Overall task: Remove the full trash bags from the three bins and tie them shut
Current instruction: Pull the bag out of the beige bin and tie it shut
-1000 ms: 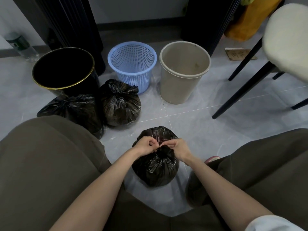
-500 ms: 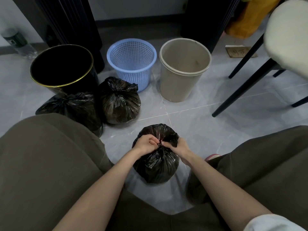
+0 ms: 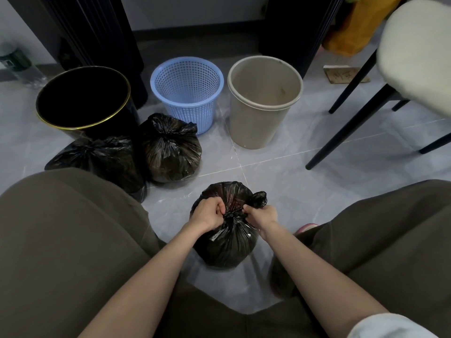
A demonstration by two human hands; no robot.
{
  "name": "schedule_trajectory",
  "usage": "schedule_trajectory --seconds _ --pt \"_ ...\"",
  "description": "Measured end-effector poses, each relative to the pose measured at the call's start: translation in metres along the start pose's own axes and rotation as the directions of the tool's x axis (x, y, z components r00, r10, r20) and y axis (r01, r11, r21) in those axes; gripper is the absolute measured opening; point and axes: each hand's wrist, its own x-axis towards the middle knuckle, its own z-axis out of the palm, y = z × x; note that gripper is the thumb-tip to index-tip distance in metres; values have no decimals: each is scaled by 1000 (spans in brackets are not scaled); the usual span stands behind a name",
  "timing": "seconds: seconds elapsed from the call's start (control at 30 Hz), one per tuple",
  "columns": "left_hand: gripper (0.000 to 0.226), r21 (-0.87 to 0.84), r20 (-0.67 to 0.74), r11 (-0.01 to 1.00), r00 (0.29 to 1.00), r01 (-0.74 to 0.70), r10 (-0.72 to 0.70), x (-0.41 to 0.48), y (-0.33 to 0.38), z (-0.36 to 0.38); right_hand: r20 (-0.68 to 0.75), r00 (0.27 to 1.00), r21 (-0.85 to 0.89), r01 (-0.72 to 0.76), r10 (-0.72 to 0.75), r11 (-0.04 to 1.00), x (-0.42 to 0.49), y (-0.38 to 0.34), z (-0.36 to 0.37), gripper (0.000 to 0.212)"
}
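A full black trash bag (image 3: 225,242) stands on the floor between my knees. My left hand (image 3: 207,213) grips one gathered end of its neck, and my right hand (image 3: 262,214) pinches the other end, whose loose tip sticks out to the right. Two other black bags, one by the black bin (image 3: 102,157) and one in front of the blue basket (image 3: 170,150), sit tied on the floor. Behind them stand a black bin with a gold rim (image 3: 83,101), a blue mesh basket (image 3: 186,91) and a beige bin (image 3: 263,103), all without bags.
A chair with a cream seat (image 3: 415,52) and black legs (image 3: 341,132) stands at the right. A plastic bottle (image 3: 17,64) lies at the far left, an orange bag (image 3: 353,32) at the back right. My knees frame the bag on both sides.
My hands have pulled apart sideways at the bag's neck, drawing the plastic tight. A loose end of the bag now sticks out beside my right hand.
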Motion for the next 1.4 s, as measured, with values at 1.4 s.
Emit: schedule_trajectory --seconds 1.4 --pt "21 73 34 996 998 55 -58 -4 -7 -9 347 924 -596 352 -164 722 -22 -44 -10 54"
